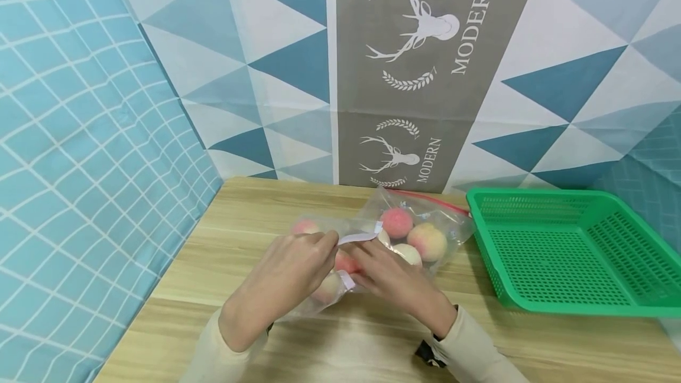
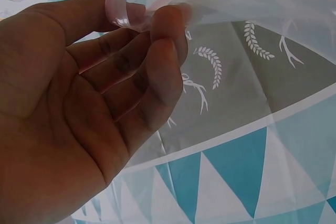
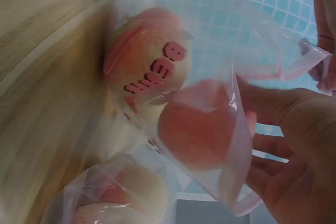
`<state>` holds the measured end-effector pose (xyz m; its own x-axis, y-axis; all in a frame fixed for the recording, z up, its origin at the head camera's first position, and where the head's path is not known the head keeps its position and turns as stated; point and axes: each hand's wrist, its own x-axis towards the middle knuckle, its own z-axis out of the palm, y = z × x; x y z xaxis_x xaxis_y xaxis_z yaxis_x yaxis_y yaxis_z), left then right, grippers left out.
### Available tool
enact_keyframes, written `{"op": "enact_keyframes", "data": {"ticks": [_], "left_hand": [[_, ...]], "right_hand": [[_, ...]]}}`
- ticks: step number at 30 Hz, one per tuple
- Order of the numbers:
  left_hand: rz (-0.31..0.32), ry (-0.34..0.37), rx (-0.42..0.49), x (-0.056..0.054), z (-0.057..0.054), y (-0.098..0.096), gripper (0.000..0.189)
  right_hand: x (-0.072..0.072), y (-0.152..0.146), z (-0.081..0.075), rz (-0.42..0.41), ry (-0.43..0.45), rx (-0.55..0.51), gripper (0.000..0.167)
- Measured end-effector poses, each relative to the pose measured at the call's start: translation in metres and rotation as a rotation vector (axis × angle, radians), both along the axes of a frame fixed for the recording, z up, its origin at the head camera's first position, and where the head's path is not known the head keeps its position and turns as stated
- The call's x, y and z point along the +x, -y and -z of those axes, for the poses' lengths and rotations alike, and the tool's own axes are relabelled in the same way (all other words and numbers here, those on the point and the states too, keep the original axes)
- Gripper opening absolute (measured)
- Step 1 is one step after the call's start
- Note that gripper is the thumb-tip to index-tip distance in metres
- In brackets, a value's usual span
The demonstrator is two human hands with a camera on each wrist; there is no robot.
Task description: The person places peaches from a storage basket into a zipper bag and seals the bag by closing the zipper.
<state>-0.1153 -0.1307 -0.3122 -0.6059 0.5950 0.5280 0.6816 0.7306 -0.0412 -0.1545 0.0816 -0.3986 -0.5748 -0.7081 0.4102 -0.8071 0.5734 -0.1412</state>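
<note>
My left hand (image 1: 298, 265) pinches the rim of a clear zip bag (image 1: 319, 306) with a pinkish seal strip (image 2: 119, 3). The bag's mouth stands open between the hands. At that mouth my right hand (image 1: 391, 273) holds a red peach (image 3: 197, 124); its thumb and fingers reach to the fruit, the fingertips partly hidden by the film. Lower in the same bag lies a pale-pink peach (image 3: 152, 59) behind red printed letters. Another peach (image 1: 305, 227) shows through the film beyond the left hand.
Behind the right hand lies a second zip bag (image 1: 452, 226) with a red seal and several peaches (image 1: 427, 242) inside. A green plastic basket (image 1: 486, 265) stands at the right on the wooden table (image 1: 213, 276). Patterned cloth (image 1: 287, 75) hangs along the back.
</note>
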Motion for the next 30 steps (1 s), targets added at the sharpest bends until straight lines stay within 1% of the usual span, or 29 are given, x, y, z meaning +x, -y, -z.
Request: {"op": "enact_keyframes", "data": {"ticks": [3,7,13,17,19,22,25,26,30], "left_hand": [[0.000,0.005,0.003,0.000,0.000,0.000,0.025],[-0.002,0.012,0.000,0.000,0.001,0.000,0.025],[0.001,0.012,-0.005,0.000,0.001,0.000,0.025],[-0.002,0.016,-0.014,0.000,0.001,-0.001,0.025],[-0.009,0.018,-0.020,0.000,0.001,-0.001,0.025],[-0.013,0.025,-0.020,0.000,0.000,-0.001,0.025],[-0.014,0.034,-0.020,0.000,-0.001,-0.001,0.026],[-0.014,0.039,-0.019,-0.001,-0.001,-0.001,0.026],[-0.016,0.070,-0.010,-0.002,-0.001,0.000,0.027]], "right_hand": [[-0.001,0.001,0.003,0.023,-0.037,0.015,0.050],[-0.002,0.000,0.006,0.032,-0.053,0.029,0.048],[-0.002,-0.001,0.007,0.024,-0.023,0.048,0.045],[0.000,-0.003,0.008,0.022,-0.010,0.124,0.044],[0.001,-0.003,0.008,0.028,0.008,0.143,0.042],[0.003,-0.003,0.007,0.033,0.033,0.128,0.044],[0.005,-0.004,0.004,0.020,0.019,0.101,0.045],[0.006,-0.005,0.002,0.013,0.008,0.100,0.044],[0.014,-0.007,-0.006,-0.017,0.004,0.106,0.023]]}}
